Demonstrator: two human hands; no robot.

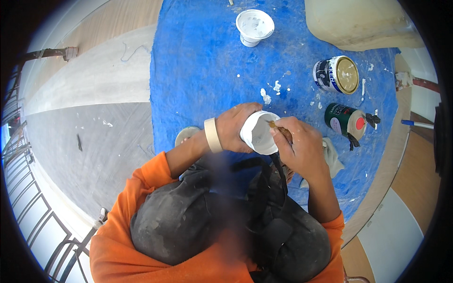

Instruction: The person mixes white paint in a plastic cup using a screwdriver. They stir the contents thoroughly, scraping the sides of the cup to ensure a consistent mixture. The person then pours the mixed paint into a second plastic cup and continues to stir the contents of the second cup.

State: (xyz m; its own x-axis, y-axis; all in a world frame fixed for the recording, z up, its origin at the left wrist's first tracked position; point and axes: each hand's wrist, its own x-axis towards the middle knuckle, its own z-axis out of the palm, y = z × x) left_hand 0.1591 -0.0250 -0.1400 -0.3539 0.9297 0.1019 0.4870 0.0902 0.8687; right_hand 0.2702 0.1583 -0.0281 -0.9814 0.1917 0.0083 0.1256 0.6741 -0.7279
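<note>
Orange shirt [113, 245], cup [262, 134] in left grip [233, 129]

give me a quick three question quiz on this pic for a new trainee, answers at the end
1. True or false: the left forearm wears a pale band.
2. Which of these does the left hand hold? A) green can B) white cup C) gold-topped tin
3. Fill the gap: the sheet beneath the white cup is mostly ____ in colour.

Key: 1 true; 2 B; 3 blue

cup [257, 135] in left hand [233, 129] | tub [255, 28] ahead, on sheet [198, 70] | tins [336, 74] right
</note>
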